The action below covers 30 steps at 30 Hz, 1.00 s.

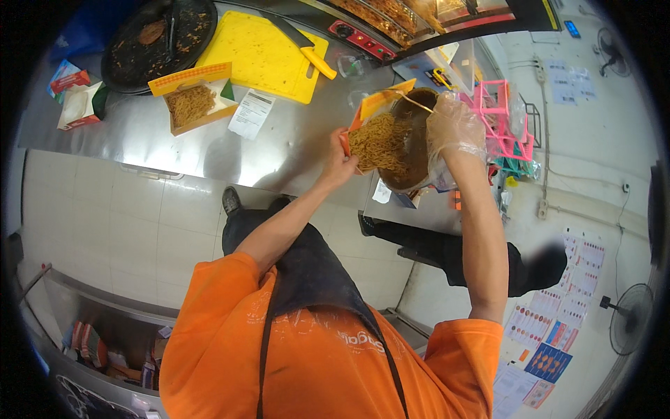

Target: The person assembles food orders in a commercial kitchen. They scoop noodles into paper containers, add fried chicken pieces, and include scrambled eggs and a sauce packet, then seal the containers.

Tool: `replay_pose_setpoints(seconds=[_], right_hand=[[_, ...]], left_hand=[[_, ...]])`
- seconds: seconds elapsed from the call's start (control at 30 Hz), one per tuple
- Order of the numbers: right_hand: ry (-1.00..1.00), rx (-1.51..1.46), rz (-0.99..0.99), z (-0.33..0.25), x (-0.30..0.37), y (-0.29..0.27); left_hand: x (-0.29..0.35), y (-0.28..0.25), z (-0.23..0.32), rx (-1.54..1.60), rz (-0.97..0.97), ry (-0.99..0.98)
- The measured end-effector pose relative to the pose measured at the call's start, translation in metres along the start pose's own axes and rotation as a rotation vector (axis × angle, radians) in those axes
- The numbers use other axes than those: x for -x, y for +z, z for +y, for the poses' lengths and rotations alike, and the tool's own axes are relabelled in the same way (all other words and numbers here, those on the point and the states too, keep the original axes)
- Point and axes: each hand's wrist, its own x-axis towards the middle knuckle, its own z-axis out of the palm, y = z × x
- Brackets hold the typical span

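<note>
My left hand (340, 162) is closed round the side of an orange and yellow takeaway box (381, 101). Fried noodles (380, 143) reach from this box into a metal bowl (417, 133), which is tilted with its mouth against the box. My right hand (457, 127), in a clear plastic glove, is closed at the bowl's right side. A thin pale stick (419, 105) runs from that hand across the bowl's mouth. The glove and the bowl hide the right fingertips in part. Further left, a second takeaway box (190, 105) stands with its lid up and noodles inside.
A paper slip (251, 114) lies beside the second box. A knife (303, 47) rests on a yellow cutting board (241, 52). Left of it are a round black tray (132, 63) and a small carton (80, 108). A pink rack (494, 105) and a heated display case (391, 35) stand beyond.
</note>
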Motion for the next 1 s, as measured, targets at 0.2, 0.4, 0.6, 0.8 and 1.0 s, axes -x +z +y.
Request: replay_pose_setpoints(seconds=[0.2, 0.4, 0.6, 0.8, 1.0], right_hand=[[-0.059, 0.071, 0.092, 0.007, 0.001, -0.021], [-0.051, 0.087, 0.235, 0.013, 0.006, -0.039], [-0.141, 0.131, 0.190, 0.014, -0.003, -0.036], [-0.034, 0.141, 0.157, 0.009, -0.029, -0.030], [0.026, 0.115, 0.075, 0.002, -0.028, -0.066]], left_hand=[[0.005, 0.011, 0.014, 0.157, -0.055, -0.042], [0.004, 0.022, 0.013, 0.113, -0.018, 0.069], [0.007, 0.033, 0.009, 0.172, 0.014, 0.092], [0.007, 0.051, 0.035, 0.192, 0.107, 0.027], [0.013, 0.056, 0.047, 0.030, 0.144, 0.033]])
